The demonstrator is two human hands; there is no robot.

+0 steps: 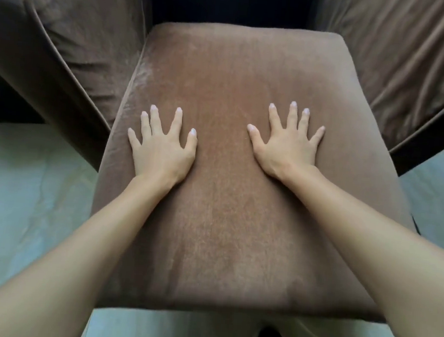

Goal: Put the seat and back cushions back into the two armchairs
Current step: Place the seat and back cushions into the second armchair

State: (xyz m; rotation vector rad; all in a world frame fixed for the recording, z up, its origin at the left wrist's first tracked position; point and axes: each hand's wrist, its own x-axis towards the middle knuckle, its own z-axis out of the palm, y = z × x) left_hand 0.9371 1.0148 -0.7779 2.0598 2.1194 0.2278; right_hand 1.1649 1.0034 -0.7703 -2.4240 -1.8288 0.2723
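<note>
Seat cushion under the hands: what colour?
Brown, velvety plain fabric; the seat cushion shows best in the head view.

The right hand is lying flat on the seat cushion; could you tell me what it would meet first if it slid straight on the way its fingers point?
Only more seat cushion lies ahead of the right hand, then probably the dark gap behind the cushion's far edge; its depth is unclear.
</note>
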